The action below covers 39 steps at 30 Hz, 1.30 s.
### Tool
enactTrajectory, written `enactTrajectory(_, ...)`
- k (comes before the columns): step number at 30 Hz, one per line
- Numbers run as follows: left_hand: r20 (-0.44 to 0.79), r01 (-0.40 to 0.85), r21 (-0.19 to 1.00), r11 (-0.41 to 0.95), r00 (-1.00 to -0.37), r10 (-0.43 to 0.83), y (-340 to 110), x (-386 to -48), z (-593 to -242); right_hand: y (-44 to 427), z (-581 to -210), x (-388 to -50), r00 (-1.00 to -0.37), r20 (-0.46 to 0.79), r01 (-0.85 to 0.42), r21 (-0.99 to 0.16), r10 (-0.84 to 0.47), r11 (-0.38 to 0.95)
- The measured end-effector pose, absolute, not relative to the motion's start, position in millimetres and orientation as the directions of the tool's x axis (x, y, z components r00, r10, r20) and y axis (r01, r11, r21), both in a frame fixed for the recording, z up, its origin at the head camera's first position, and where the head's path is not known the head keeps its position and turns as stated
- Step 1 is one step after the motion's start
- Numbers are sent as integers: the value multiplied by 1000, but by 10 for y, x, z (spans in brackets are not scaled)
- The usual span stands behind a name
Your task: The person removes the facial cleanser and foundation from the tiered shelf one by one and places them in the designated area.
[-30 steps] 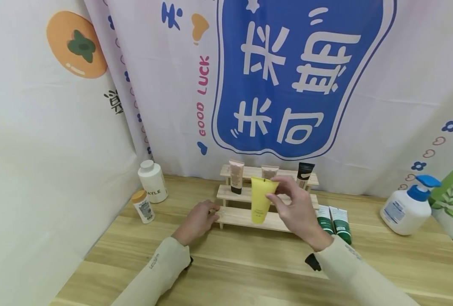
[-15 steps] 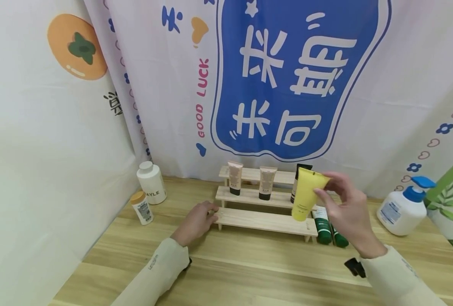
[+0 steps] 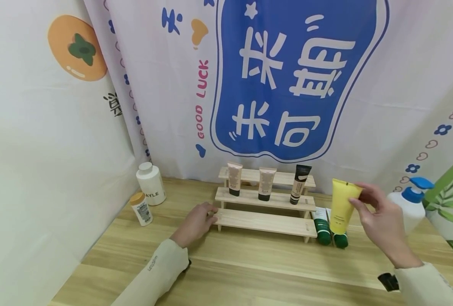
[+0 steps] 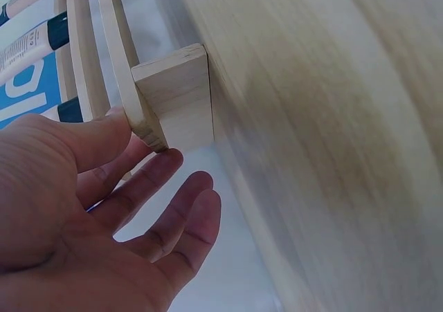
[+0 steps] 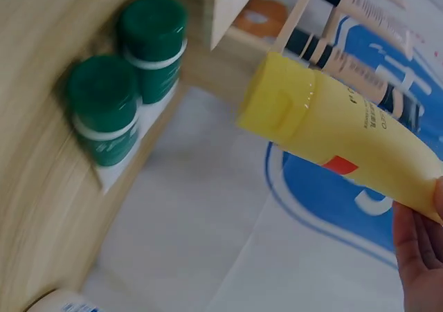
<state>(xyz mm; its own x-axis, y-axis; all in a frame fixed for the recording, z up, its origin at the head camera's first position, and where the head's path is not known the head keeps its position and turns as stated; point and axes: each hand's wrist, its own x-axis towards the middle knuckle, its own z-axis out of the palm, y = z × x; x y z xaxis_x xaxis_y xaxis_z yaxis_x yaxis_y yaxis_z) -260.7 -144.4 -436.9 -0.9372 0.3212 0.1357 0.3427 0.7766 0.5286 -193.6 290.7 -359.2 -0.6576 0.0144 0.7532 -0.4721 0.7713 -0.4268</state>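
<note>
My right hand (image 3: 381,225) pinches a yellow squeeze tube (image 3: 342,206) near its flat crimped end. The tube hangs cap down, in front of two green-and-white tubes (image 3: 321,227) beside the rack. In the right wrist view the yellow tube (image 5: 346,129) shows a red patch and a wide cap. My left hand (image 3: 195,223) holds the left end of the lowest step of a wooden tiered rack (image 3: 264,222). In the left wrist view, the thumb and a finger of this hand (image 4: 104,208) lie on either side of the board's end.
Two pinkish tubes (image 3: 234,179) and a black-and-beige tube (image 3: 300,185) stand on the rack's middle step. A white bottle (image 3: 151,183) and an orange-capped bottle (image 3: 141,209) stand left. Behind my right hand is a blue-topped pump bottle (image 3: 408,208). A printed cloth (image 3: 165,106) hangs behind.
My right hand has carried the yellow tube rightward, from in front of the rack's middle to past its right end. The rack's tubes are uncovered now. My left hand stays at the rack.
</note>
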Motion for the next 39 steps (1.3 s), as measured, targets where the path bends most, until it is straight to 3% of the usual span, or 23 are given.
enactTrajectory(9, 134, 327, 538, 776, -943, 305, -1460, -2602, -4376, 3270, -3767, -2086, -872, 471, -147, -513, 134, 846)
enactTrajectory(17, 147, 332, 527, 782, -942, 301, -1455, -2591, -4376, 3557, -3947, -2324, -977, 184, -5, -527, 109, 850)
enactTrajectory(21, 155, 341, 525, 780, -939, 307, -1453, -2586, -4372, 3646, -4008, -2459, -991, 7, 111, -538, 136, 836)
enactTrajectory(25, 161, 350, 520, 780, -936, 313, -1451, -2591, -4377, 3700, -4085, -2574, -982, -83, 189, -552, 172, 812)
enactTrajectory(39, 139, 347, 527, 776, -936, 324, -1431, -2612, -4373, 3763, -4217, -2689, -958, -149, 286, -566, 245, 773)
